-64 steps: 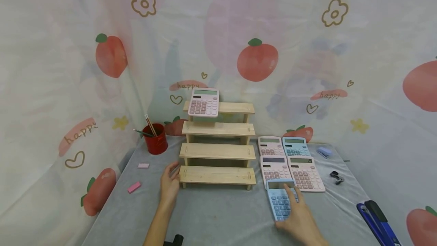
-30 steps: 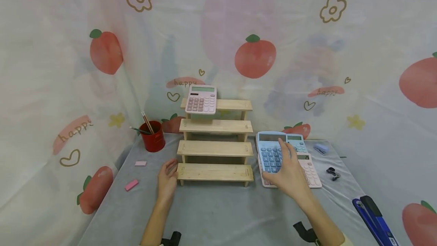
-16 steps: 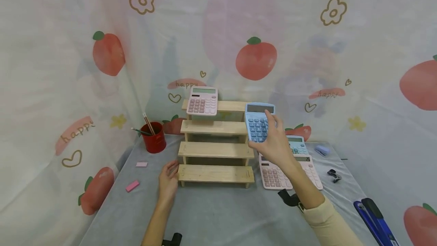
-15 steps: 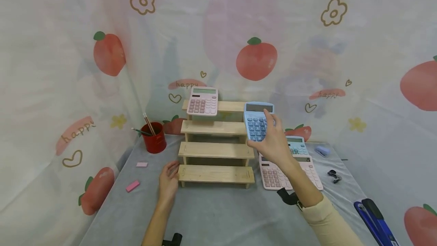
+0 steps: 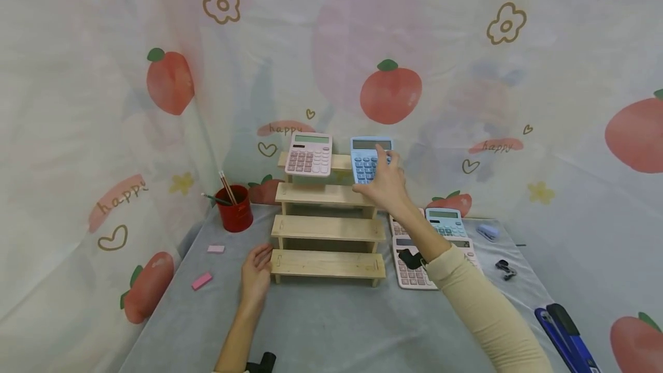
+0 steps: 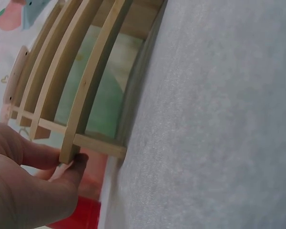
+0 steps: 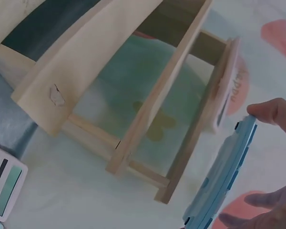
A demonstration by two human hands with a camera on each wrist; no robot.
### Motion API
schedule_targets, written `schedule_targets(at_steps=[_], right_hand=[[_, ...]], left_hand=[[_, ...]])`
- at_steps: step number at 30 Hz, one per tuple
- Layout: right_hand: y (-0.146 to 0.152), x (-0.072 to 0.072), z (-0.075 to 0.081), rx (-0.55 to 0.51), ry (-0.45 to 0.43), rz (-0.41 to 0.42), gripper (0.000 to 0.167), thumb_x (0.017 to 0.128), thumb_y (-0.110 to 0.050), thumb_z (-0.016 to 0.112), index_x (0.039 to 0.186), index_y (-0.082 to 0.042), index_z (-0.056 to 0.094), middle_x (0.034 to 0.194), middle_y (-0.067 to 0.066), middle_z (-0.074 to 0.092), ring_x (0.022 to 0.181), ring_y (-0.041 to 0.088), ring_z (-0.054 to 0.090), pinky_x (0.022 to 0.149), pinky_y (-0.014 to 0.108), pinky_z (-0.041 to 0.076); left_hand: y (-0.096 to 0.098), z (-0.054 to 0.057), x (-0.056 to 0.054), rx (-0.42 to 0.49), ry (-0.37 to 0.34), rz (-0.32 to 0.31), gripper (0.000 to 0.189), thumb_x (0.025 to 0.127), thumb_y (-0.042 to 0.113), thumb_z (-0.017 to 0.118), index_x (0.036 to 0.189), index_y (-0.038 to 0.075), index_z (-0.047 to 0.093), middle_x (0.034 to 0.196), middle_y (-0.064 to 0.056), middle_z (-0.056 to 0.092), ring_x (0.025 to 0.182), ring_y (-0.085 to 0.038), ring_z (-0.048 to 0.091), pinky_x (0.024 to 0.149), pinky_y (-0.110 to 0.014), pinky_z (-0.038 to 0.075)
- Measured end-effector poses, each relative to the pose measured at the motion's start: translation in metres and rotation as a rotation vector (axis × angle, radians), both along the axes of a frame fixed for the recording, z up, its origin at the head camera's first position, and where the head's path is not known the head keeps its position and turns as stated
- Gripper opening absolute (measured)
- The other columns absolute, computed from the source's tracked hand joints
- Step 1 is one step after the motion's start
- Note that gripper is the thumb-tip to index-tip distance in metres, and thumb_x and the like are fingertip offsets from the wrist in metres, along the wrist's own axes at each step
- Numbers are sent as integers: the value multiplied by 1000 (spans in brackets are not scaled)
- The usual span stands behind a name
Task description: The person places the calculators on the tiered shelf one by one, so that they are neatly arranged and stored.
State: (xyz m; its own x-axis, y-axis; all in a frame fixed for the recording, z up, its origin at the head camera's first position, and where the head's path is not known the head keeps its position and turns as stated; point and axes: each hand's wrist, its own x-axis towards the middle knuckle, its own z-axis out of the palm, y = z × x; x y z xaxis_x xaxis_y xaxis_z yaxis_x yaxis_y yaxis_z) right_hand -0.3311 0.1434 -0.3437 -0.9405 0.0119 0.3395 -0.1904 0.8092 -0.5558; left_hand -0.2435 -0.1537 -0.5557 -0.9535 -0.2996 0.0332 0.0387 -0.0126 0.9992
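Note:
My right hand (image 5: 387, 186) holds a blue calculator (image 5: 364, 161) by its edges, thumb at the bottom. It overlaps the right end of the top step in the head view. From the right wrist, the calculator (image 7: 221, 176) appears edge-on, a gap away from the top board (image 7: 186, 143). On the top step's left side leans a pink calculator (image 5: 308, 155). The wooden four-tier stand (image 5: 328, 263) rises at the middle of the table. With thumb and fingers, my left hand (image 5: 256, 275) pinches the left end of its lowest board (image 6: 81, 114).
Several pink and blue calculators (image 5: 445, 223) lie right of the stand, partly behind my right forearm. A red pencil cup (image 5: 237, 219) and two pink erasers (image 5: 202, 281) are on the left. A small stapler (image 5: 488, 232), black clips (image 5: 505, 269) and a long blue stapler (image 5: 567, 338) line the right.
My right hand has lifted the blue calculator from the table's front right and carried it up and leftward to the top step. The left hand has stayed at the stand.

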Motion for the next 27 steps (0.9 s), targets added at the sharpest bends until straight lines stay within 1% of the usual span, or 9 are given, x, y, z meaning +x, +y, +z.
schedule_targets(at_steps=[3,7,11,15,18,20,24,27], right_hand=[[-12,-15,2,22,-10,-28,116,75,-42,90,165,-14,22,163,26,20,126,60,44,98,71,43],[-28,-30,4,52,-17,-51,112,77,-41,88,163,-11,23,161,29,22,126,67,41,101,74,39],[-38,-40,0,81,-19,-58,110,78,-41,87,162,-9,23,160,30,22,128,71,37,103,77,35],[-40,-47,-8,136,-23,-63,105,80,-44,86,160,-6,29,157,31,28,128,69,39,103,74,38],[-38,-50,-12,165,-36,-61,102,79,-46,86,157,-2,36,156,30,33,128,64,43,103,69,40],[-36,-51,-13,162,-39,-53,103,79,-47,86,157,-1,37,157,30,33,129,61,44,104,68,40],[-33,-48,-11,101,-5,-30,104,77,-45,88,157,-2,37,161,28,29,132,56,45,106,67,41],[-28,-41,-11,57,23,-10,101,78,-44,88,156,-3,40,164,26,28,136,52,44,108,66,41]], left_hand=[[-1,-1,-1,9,7,6,47,96,-18,45,142,-9,49,146,-31,54,140,-42,51,115,-53,40],[-1,-2,-1,10,18,19,46,95,-18,46,140,-9,52,144,-31,56,138,-42,52,115,-53,41],[0,-1,0,5,29,23,46,94,-19,47,139,-9,53,143,-31,57,137,-43,53,113,-54,41],[3,-1,0,9,41,18,46,93,-19,48,138,-10,54,141,-31,58,136,-43,55,113,-54,42],[4,-1,0,13,46,12,46,93,-19,48,138,-10,55,141,-32,58,135,-43,55,113,-53,42],[4,0,0,15,39,13,46,93,-19,47,138,-10,54,141,-31,58,136,-42,55,113,-53,42],[3,0,0,17,34,15,45,95,-18,47,139,-10,53,142,-31,57,137,-43,54,113,-52,42],[1,-1,0,12,33,18,45,95,-18,47,139,-10,53,143,-31,56,137,-43,54,113,-52,42]])
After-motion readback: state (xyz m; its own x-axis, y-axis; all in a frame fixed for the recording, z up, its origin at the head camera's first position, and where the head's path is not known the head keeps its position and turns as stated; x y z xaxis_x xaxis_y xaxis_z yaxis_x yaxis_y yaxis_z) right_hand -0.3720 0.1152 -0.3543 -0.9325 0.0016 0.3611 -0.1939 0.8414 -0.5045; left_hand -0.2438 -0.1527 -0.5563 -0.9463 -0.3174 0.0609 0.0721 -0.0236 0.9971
